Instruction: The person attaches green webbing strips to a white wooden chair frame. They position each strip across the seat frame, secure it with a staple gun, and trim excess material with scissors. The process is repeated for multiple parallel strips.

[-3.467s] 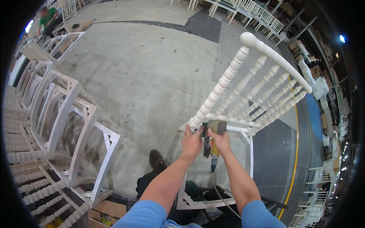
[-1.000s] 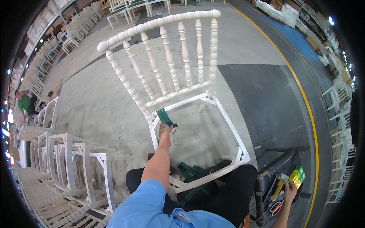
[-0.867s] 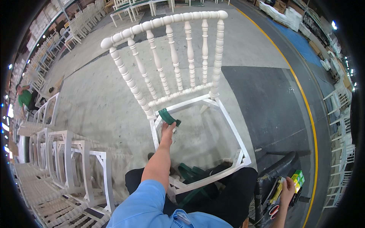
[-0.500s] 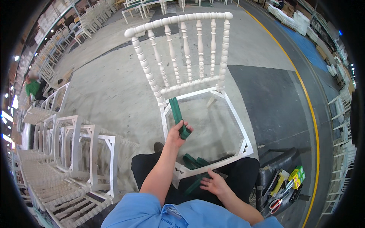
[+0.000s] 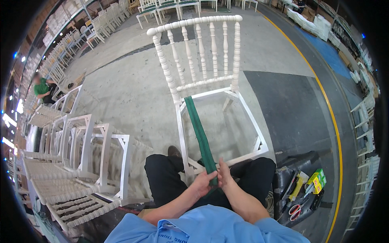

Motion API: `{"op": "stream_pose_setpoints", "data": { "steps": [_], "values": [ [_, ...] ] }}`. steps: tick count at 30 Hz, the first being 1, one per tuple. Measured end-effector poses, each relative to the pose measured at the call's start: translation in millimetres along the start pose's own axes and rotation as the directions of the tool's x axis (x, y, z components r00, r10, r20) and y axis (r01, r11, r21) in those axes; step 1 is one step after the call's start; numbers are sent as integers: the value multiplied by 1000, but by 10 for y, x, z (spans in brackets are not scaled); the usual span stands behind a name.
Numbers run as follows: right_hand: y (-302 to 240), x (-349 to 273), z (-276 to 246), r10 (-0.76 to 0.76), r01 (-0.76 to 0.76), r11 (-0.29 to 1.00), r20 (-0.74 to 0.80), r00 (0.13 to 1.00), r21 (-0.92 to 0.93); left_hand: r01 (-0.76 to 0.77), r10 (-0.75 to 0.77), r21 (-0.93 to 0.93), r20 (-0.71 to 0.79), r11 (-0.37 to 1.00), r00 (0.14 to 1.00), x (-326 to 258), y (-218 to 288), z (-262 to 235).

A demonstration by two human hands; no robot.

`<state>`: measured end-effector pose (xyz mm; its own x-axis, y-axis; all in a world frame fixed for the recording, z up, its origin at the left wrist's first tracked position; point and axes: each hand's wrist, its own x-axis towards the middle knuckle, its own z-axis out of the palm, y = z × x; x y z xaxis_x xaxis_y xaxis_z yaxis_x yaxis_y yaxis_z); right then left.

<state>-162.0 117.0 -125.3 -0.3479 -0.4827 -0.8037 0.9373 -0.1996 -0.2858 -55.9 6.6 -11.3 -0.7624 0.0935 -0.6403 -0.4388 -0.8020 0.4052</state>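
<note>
A white chair frame (image 5: 183, 137) with turned spindles in its back stands in front of me, its seat open in the middle. A green webbing strap (image 5: 198, 127) runs from the back rail of the seat to the front rail. At its near end, my left hand (image 5: 204, 182) is closed on the strap just past the front rail. My right hand (image 5: 224, 173) is right beside it, fingers closed against the strap's edge. The strap's tail below my hands is mostly hidden.
Several white chair frames (image 5: 101, 162) lie stacked at my left. On a black-covered stand (image 5: 300, 158) at my right are red-handled scissors (image 5: 295, 211) and a green-and-yellow box (image 5: 317, 181). A person in green (image 5: 42, 90) sits at far left. Chairs (image 5: 158, 8) line the back.
The strap, bunched short in my left hand before, now stretches across the seat. My left hand has come down to the front rail, and my right hand has risen to meet it.
</note>
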Motion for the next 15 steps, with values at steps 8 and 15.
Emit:
{"op": "stream_pose_setpoints", "data": {
  "steps": [8, 15],
  "values": [
    [-583, 266, 711, -201, 174, 962, 115, 973, 208, 30, -14, 166, -98, 986, 995, -5, -83, -133],
    [-253, -61, 825, 205, -42, 790, 198, 959, -612, 361, -334, 234, -148, 903, 931, -159, -418, -540]
  ]
}}
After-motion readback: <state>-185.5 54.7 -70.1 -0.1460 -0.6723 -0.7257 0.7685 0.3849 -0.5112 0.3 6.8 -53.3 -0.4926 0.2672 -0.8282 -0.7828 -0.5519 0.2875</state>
